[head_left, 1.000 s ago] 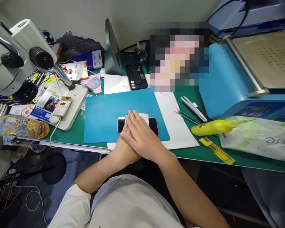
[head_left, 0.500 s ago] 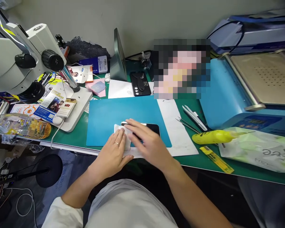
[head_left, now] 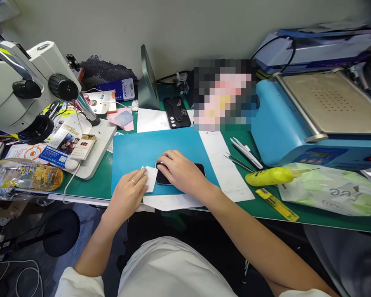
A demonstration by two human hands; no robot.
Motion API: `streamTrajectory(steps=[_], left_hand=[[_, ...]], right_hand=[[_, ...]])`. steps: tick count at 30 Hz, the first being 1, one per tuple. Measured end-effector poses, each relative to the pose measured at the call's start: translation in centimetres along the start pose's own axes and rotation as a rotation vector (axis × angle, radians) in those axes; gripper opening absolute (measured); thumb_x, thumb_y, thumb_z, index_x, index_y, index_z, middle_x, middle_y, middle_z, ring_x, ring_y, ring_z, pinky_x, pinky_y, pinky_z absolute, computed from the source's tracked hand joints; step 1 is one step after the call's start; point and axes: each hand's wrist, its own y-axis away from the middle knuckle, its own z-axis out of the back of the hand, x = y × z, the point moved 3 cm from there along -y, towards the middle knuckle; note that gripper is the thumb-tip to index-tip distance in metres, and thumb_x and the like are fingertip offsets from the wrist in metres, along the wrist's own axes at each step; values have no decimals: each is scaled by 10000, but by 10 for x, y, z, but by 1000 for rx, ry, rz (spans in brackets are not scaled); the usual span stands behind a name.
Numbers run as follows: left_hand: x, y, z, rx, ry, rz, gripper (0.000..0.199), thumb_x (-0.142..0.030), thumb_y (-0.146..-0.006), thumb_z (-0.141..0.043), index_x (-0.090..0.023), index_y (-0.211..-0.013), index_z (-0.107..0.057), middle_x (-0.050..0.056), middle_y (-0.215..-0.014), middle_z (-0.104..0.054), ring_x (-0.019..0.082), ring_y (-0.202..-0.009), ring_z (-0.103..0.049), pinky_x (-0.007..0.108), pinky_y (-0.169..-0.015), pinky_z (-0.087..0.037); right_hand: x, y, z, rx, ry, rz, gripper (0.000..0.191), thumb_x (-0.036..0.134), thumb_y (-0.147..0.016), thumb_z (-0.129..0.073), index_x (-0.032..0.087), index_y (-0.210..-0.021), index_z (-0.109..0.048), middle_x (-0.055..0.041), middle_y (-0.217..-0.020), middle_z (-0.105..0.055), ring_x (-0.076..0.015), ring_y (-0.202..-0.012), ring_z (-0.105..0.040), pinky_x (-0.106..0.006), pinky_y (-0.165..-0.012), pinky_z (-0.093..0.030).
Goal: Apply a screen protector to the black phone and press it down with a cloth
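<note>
A smartphone [head_left: 166, 178] with a dark glass face lies lengthwise on the blue mat [head_left: 139, 149]. Over its left part is my right hand [head_left: 182, 173], its bent fingers gripping the edges near the left end; the hand hides much of the glass. Left of the phone, my left hand [head_left: 128, 192], with a ring on one finger, presses its fingers together on a folded white wipe [head_left: 150, 179]. The wipe rests on the mat close beside the phone's end, partly covered by those fingers.
A microscope [head_left: 34, 95] and a drink bottle [head_left: 27, 174] stand and lie to the left. Behind the mat is a black phone case [head_left: 177, 112]. Tweezers [head_left: 239, 162], a yellow bottle [head_left: 268, 176], a wipes pack [head_left: 330, 192] and a blue heating machine [head_left: 284, 136] lie rightward.
My left hand has drawn left with the wipe, off the phone's end. My right hand has come down from a blurred hover onto the phone. The view has shifted slightly.
</note>
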Motion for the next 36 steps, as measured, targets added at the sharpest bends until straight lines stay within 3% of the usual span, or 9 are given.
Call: streamTrajectory(steps=[4, 7, 11, 15, 22, 29, 36], left_hand=[[11, -7, -1, -22, -30, 74, 369, -82, -1013, -434, -203, -1283, -655, 63, -1414, -668, 249, -1058, -661, 419, -856, -581], [16, -12, -1, -24, -23, 108, 462, -16, -964, -412, -230, -1290, -663, 47, -1395, -674, 235, -989, -634, 401, -823, -570], [14, -19, -2, -42, -7, 131, 389, -72, -980, -429, -239, -1189, -711, 59, -1321, -698, 238, -981, -618, 398, -833, -559], [8, -24, -4, -46, 37, 129, 290, -281, -1049, -471, -221, -1243, -679, 81, -1331, -678, 247, -1079, -609, 413, -916, -538], [6, -27, -9, 16, 45, 50, 399, -467, -981, -631, -209, -1284, -613, 86, -1368, -653, 276, -1180, -576, 422, -929, -499], [2, -31, -15, -25, 77, 46, 428, -464, -946, -690, -199, -1271, -607, 80, -1356, -672, 278, -1192, -573, 431, -978, -470], [2, -30, -18, -70, 96, 27, 430, -476, -934, -696, -185, -1245, -642, 92, -1340, -678, 286, -1198, -571, 449, -996, -472]], right_hand=[[2, -1, -1, -12, 35, 6, 311, 281, -1061, -402, 159, -1094, -687, -123, -1108, -680, -269, -1048, -608, -409, -910, -523], [3, -2, -3, -26, 53, -1, 320, 287, -1067, -390, 156, -1086, -681, -129, -1109, -679, -272, -1042, -600, -412, -909, -510], [3, -4, -6, -45, 64, -8, 316, 316, -1069, -397, 158, -1062, -671, -128, -1090, -678, -269, -1015, -592, -399, -865, -498], [4, -6, -9, -63, 69, -23, 351, 381, -1075, -382, 165, -1027, -653, -124, -1047, -677, -266, -983, -586, -390, -824, -486], [6, -10, -12, -51, 61, -72, 571, 600, -1046, -258, 161, -996, -621, -136, -1029, -650, -282, -962, -556, -411, -824, -468], [7, -11, -17, -32, 93, -97, 693, 691, -999, -192, 144, -1030, -616, -169, -1088, -622, -304, -1007, -538, -433, -866, -456], [7, -10, -19, -38, 109, -98, 670, 684, -1006, -209, 146, -1010, -610, -167, -1081, -618, -300, -997, -531, -423, -853, -443]])
